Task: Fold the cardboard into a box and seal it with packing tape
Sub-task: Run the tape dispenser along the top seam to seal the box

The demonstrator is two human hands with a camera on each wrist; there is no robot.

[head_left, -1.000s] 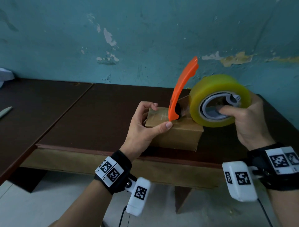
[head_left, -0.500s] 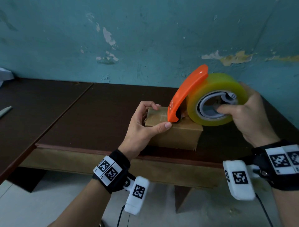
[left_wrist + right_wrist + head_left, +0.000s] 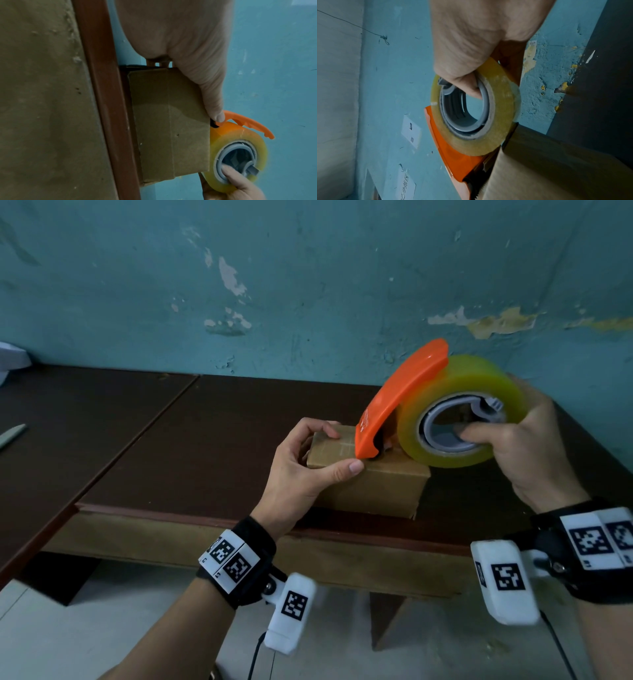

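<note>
A small closed cardboard box sits near the front edge of the dark brown table. My left hand grips its left end, thumb on the front top edge, fingers over the far side. My right hand holds a yellowish roll of packing tape, thumb inside its grey core. The dispenser's orange guard lies along the roll, with its lower tip on the box top by my left thumb.
A peeling teal wall rises directly behind the table. A second dark table adjoins on the left, with a pale flat object and something white at its far left edge. Pale floor lies below.
The orange guard has swung down from upright to lie against the roll. The roll has shifted slightly left and lower over the box. My left hand has kept its grip on the box.
</note>
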